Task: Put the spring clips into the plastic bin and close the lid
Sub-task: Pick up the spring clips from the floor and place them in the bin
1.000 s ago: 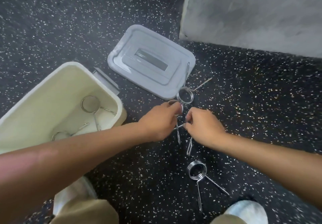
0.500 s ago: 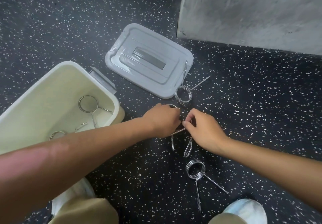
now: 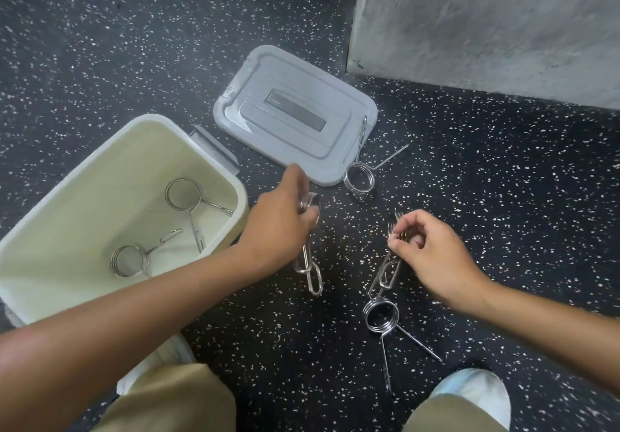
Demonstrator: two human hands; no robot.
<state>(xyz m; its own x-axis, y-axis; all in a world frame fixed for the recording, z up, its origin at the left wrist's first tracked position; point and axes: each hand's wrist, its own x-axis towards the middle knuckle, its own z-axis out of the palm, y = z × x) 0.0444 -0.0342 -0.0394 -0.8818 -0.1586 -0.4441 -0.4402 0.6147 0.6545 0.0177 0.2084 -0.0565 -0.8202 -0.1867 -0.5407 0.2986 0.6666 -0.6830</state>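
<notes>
Hands: my left hand (image 3: 281,223) grips one spring clip (image 3: 310,263), my right hand (image 3: 432,257) pinches another clip (image 3: 385,274) | floor: two loose clips (image 3: 358,179), (image 3: 381,316) | cream plastic bin (image 3: 84,176): open, two clips (image 3: 184,194), (image 3: 127,260) inside | grey lid (image 3: 295,112) lies beside it.

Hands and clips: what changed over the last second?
The two hands, bunched over tangled clips before, have pulled apart. The left hand now holds one spring clip lifted, nearer the bin; the right hand holds another clip. Unchanged: two clips in the bin, the lid on the floor, one loose clip by the lid and one near the shoe.
</notes>
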